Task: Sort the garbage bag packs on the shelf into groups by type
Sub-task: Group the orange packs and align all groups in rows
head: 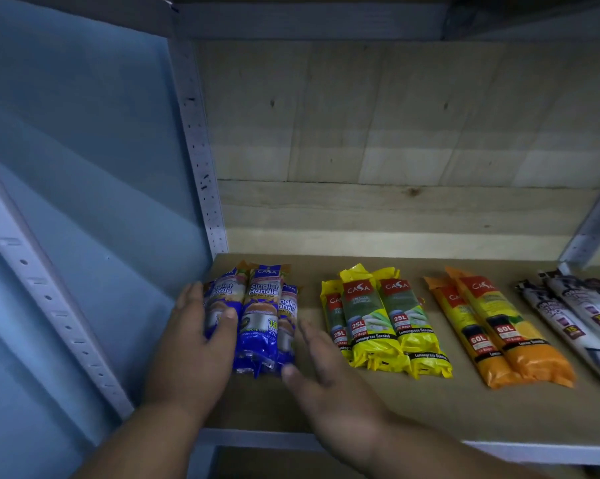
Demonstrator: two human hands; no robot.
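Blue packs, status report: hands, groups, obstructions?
Both hands open, flanking blue packs. Yellow, orange, dark groups separate. Nothing obstructing.

We see dim, bluish picture; pale light band on back wall (395,236); edges bend from wide lens; slight blur overall.

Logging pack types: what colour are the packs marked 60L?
Orange, with a red brand patch at the top; the 60L packs show in the head view.

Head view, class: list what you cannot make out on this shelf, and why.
- Black-and-white packs: cut off by the right edge; count unclear.
- Leftmost blue pack: partly covered by the left hand.
- Small print on the yellow packs: too small and blurred.
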